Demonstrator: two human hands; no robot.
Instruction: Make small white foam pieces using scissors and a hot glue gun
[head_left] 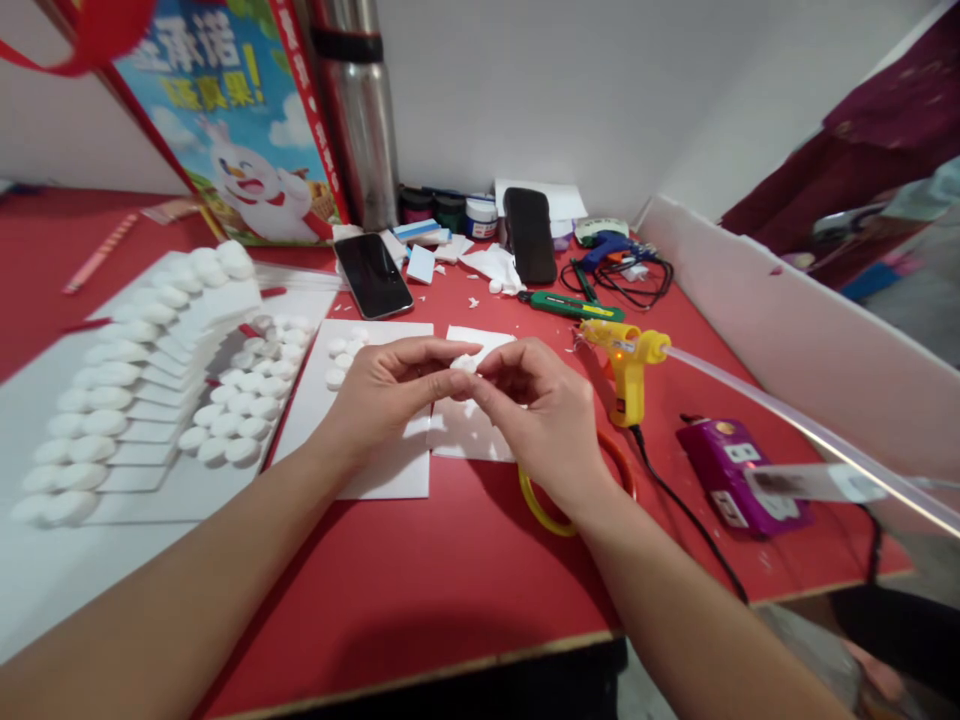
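Note:
Between the fingertips of my left hand (397, 385) and my right hand (540, 400) is a small white piece (466, 363), pinched by both. Beneath them lie a white board (390, 465) with several white discs (341, 365) at its upper part, and a smaller white sheet (469, 432). To the left, rows of white ovals (105, 420) line a stepped white structure (150, 430), with more white discs (240, 405) beside it. Scissors with yellow and red handles (536, 510) lie partly hidden under my right hand.
A yellow glue gun (628, 375) with a long clear stick stands right, near a purple power box (739, 475). Behind are two phones (373, 275), (529, 235), a green cutter (574, 305), paint jars (480, 217), a steel bottle (364, 130) and a printed box (240, 130).

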